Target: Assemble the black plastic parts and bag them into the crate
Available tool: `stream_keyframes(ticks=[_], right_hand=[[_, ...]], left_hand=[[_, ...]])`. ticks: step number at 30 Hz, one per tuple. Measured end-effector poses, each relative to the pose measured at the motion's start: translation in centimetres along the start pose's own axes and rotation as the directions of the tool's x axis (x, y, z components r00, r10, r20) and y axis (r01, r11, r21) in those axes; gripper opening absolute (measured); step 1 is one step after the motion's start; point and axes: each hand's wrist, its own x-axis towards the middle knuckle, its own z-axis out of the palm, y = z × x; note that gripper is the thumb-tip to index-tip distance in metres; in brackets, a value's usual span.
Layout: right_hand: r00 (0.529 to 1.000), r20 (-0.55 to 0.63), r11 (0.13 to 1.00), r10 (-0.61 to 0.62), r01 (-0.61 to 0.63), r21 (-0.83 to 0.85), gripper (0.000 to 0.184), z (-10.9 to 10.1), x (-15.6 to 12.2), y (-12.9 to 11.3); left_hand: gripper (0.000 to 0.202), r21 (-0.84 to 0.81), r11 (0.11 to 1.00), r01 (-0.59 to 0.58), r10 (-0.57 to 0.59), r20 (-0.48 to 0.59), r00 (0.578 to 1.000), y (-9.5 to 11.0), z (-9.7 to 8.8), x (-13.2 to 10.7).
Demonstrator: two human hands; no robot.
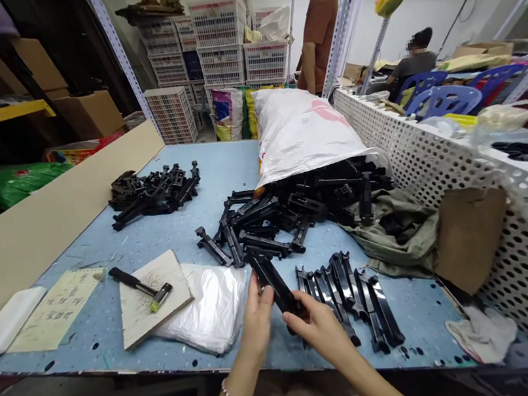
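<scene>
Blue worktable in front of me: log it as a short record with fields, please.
Surface: blue worktable
Left hand: gripping black part
Right hand: gripping the same part, nearer end
Beside right hand: row of black parts
Beyond hands: black pile at white sack's mouth
Far left: second black pile
Near left: black-handled tool on board
</scene>
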Motion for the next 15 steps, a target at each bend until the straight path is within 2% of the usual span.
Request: stream_keyframes(ticks=[1,2,4,6,7,8,9,13,15], right_hand=[[1.0,-0.008,0.997,0.021,-0.021,0.074,0.037,0.0,-0.1,0.2],[0.999,-0.006,0.985,0.043,-0.042,0.166,0.04,0.2,-0.2,0.3],[0.997,0.019,0.938,0.08,-0.082,0.338,0.044,0.6,-0.3,0.4],[0.993,0.059,0.877,0.099,-0.115,0.467,0.045,1.3,-0.2,0.1],[0.991,0.079,0.844,0.106,-0.132,0.52,0.044,1.7,-0.1,-0.1],[0.988,0.098,0.811,0.116,-0.151,0.566,0.044,2.1,0.1,-0.4],[0.985,0.113,0.778,0.127,-0.17,0.604,0.044,2.6,0.2,-0.7],[0.97,0.182,0.688,0.159,-0.241,0.684,0.044,3.7,0.6,-1.3],[0.962,0.223,0.659,0.158,-0.271,0.701,0.042,3.8,0.6,-1.1]], left_hand=[[0.055,0.166,0.984,-0.065,0.069,-0.017,0.997,0.2,-1.4,-0.2],[0.05,0.36,0.923,-0.138,0.163,-0.041,0.986,0.3,-2.9,-0.4],[0.04,0.703,0.681,-0.205,0.343,-0.058,0.938,0.3,-5.9,-0.5],[0.029,0.867,0.462,-0.187,0.417,-0.026,0.909,0.2,-8.5,-0.2],[0.024,0.892,0.414,-0.183,0.409,-0.003,0.913,0.1,-9.4,0.0],[0.021,0.894,0.409,-0.182,0.384,0.012,0.923,0.2,-10.2,0.4],[0.019,0.882,0.44,-0.171,0.359,0.002,0.933,0.3,-10.8,0.7],[0.02,0.671,0.741,-0.038,0.197,-0.163,0.967,1.5,-12.2,1.9],[0.023,0.574,0.819,-0.002,0.132,-0.185,0.974,2.0,-12.7,2.1]])
